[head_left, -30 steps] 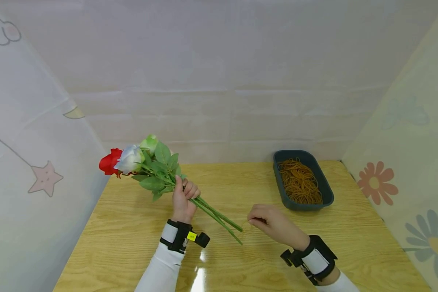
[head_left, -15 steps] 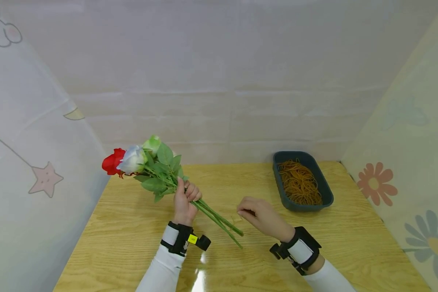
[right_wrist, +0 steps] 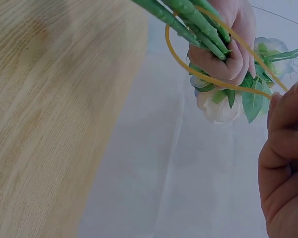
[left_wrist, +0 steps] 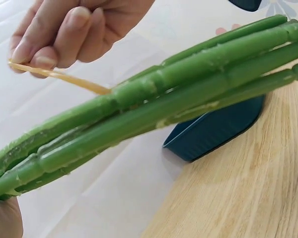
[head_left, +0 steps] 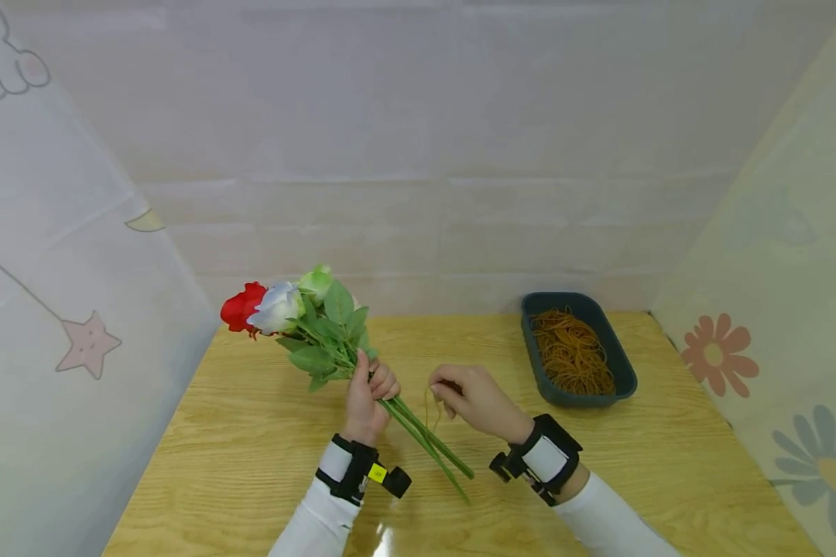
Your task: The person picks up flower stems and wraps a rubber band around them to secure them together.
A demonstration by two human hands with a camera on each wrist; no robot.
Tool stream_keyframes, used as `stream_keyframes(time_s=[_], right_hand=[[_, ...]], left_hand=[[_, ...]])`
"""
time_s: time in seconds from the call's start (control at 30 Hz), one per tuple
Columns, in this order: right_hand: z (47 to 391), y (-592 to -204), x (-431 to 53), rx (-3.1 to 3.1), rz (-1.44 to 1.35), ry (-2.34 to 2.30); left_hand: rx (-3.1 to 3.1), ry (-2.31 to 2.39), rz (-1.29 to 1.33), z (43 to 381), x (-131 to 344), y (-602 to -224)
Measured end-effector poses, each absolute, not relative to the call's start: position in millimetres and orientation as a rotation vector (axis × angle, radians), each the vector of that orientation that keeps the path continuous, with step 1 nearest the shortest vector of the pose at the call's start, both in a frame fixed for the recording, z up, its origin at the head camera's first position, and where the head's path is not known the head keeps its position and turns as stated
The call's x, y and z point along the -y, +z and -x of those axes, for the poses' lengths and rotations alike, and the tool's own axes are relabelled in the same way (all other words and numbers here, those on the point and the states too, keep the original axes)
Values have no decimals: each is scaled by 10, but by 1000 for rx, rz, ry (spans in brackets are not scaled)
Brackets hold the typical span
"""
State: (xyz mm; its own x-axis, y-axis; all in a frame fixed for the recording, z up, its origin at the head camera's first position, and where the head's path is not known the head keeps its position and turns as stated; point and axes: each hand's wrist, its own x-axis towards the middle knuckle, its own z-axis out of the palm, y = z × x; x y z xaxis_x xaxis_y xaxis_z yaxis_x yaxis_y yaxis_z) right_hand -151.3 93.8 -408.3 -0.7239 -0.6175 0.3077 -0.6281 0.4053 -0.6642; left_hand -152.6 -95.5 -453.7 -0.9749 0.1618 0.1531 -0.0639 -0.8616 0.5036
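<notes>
A loose bunch of what look like artificial roses, with red [head_left: 244, 307], pale blue-white [head_left: 277, 308] and green-white [head_left: 316, 283] heads, is held above the left-centre of the pale wood-grain table [head_left: 237, 464], the heads toward the far left and the smooth green stems [left_wrist: 188, 64] slanting toward the near right. The gathering appears to be done: the stems are gripped together in the left hand [head_left: 368, 398], its fingers curled round them just below the leaves [head_left: 313, 360]. A thin yellow-brown rubber band [left_wrist: 77, 81] is pinched between the thumb and fingertips of the right hand [head_left: 477, 398], to the right of the stems. By the right wrist view the band's loop seems to be passed around the stems, though whether all are enclosed cannot be told. The binding is judged only begun, since the loop is not drawn snug; winding and release seem to be left. More tan rubber bands [head_left: 573, 352] are piled in the dark blue-green rectangular plastic tub [head_left: 585, 400] at the far right.
</notes>
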Motion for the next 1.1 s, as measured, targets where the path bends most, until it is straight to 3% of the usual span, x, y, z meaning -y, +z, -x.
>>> stream_keyframes(time_s=[0.5,0.83,1.1], right_hand=[[1588,-4113,-819,2615,-1127,1354],[1605,-4131,-819,2680,-1054,1448],[1573,-4121,-799,2696,-1143,1481]], left_hand=[[-898,2784,-273,1405,830,-4499],[-666,2843,-235,1421,777,-4469],[-716,2851,-193,1432,778,-4460]])
